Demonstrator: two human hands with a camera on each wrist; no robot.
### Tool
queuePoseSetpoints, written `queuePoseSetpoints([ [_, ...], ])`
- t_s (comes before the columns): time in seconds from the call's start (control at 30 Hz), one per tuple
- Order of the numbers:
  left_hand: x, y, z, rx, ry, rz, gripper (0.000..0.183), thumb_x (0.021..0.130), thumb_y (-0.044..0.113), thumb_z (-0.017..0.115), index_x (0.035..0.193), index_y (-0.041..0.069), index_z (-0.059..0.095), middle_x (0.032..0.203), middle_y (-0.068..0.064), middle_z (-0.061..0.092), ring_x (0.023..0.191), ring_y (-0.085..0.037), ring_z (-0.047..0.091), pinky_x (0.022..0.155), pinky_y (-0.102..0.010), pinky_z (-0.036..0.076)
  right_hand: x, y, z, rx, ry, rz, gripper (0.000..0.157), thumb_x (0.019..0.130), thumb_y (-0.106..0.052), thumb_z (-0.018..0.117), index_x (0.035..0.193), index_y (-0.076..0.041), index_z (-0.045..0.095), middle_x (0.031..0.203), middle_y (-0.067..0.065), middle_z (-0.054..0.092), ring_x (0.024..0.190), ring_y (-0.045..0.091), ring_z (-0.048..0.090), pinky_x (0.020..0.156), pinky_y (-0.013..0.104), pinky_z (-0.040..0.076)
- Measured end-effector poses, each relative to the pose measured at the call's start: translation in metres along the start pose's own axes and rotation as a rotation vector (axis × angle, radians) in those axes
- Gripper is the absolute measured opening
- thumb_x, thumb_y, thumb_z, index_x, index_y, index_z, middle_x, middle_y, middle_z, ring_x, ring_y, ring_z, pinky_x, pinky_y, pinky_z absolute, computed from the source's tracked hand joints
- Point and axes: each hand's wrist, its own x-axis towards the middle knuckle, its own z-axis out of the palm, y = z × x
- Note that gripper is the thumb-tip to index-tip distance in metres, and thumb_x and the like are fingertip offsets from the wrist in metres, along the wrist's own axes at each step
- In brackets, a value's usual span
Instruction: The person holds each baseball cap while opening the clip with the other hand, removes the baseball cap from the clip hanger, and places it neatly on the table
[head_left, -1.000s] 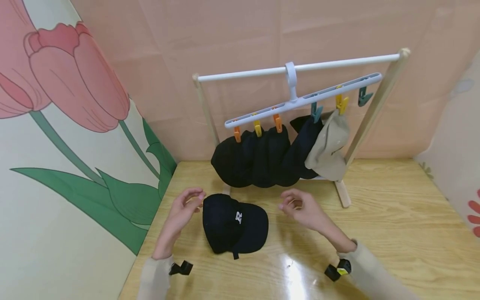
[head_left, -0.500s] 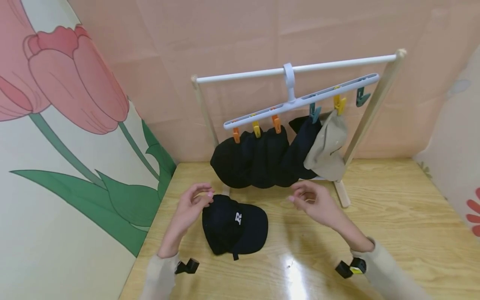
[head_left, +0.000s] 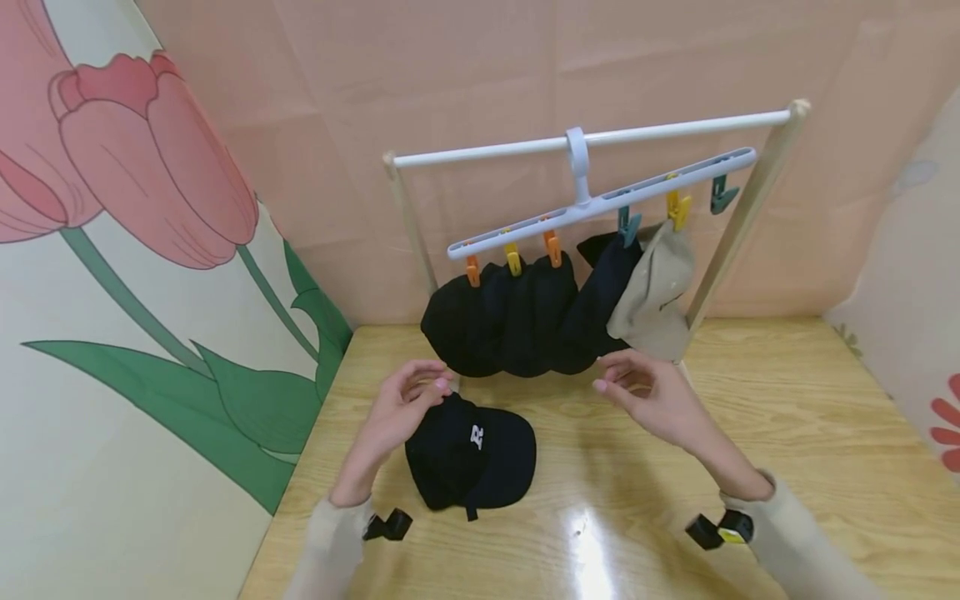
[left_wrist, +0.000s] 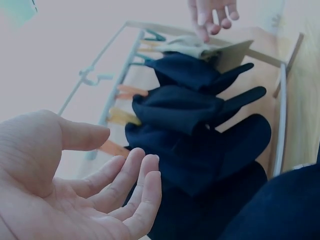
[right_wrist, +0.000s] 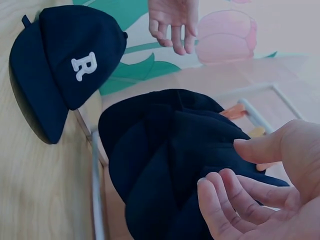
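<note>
A dark baseball cap (head_left: 468, 450) with a white letter R lies on the wooden table, its brim pointing right. My left hand (head_left: 401, 408) is raised over the cap's upper left side, fingers loosely bent and holding nothing; in the left wrist view the left palm (left_wrist: 75, 190) faces up with thumb and fingers apart. Off to the right, my right hand (head_left: 652, 400) hovers in front of the hanging caps, also holding nothing. Several dark caps (head_left: 510, 321) and one beige cap (head_left: 660, 292) hang by clothespins from a pale blue clip hanger (head_left: 532, 227).
The hanger hooks over the white bar (head_left: 675, 132) of a small wooden-legged rack. A teal clothespin (head_left: 722, 196) at its right end holds nothing. Behind stands a pink cloth backdrop (head_left: 465, 75), with a tulip-printed panel (head_left: 165, 375) on the left.
My left hand has moved right and slightly up, from beside the cap to over its edge. The right hand has shifted right and up. The cap on the table stays put.
</note>
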Motion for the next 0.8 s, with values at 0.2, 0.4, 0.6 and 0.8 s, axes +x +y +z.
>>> queuePoseSetpoints([
  [0.2,0.006,0.008,0.010,0.052,-0.051,0.081,0.031,0.109,0.013,0.062,0.137,0.001,0.061,0.134,-0.020,0.069,0.122,-0.032,0.067,0.106,-0.033,0.055,0.003,-0.004,-0.015,0.003,0.034,0.005,0.028,0.099,-0.012,0.078,0.125,-0.004,0.071,0.103,0.009,0.073,0.090,0.006,0.069,0.079,0.017,0.058],
  [0.4,0.009,0.015,0.017,0.082,-0.068,0.131,0.026,0.107,0.013,0.065,0.133,0.007,0.064,0.130,-0.012,0.071,0.123,-0.029,0.067,0.108,-0.037,0.054,0.006,-0.005,-0.027,-0.007,0.081,0.009,0.031,0.098,-0.011,0.079,0.127,-0.002,0.071,0.108,0.011,0.072,0.094,-0.002,0.066,0.079,0.012,0.055],
  [0.6,0.013,0.024,0.022,0.069,-0.096,0.167,0.027,0.107,0.014,0.065,0.134,0.006,0.063,0.132,-0.016,0.068,0.122,-0.030,0.067,0.104,-0.032,0.056,0.011,-0.008,-0.040,-0.012,0.109,0.032,0.033,0.099,-0.012,0.078,0.130,-0.002,0.069,0.111,0.011,0.069,0.095,-0.004,0.065,0.080,0.009,0.055],
  [0.8,0.016,0.031,0.028,0.058,-0.112,0.186,0.028,0.107,0.012,0.065,0.134,0.004,0.062,0.132,-0.016,0.068,0.123,-0.032,0.066,0.102,-0.032,0.056,0.019,-0.009,-0.050,-0.010,0.169,0.005,0.031,0.098,-0.007,0.078,0.127,0.000,0.070,0.107,0.008,0.068,0.090,-0.002,0.067,0.078,0.009,0.056],
])
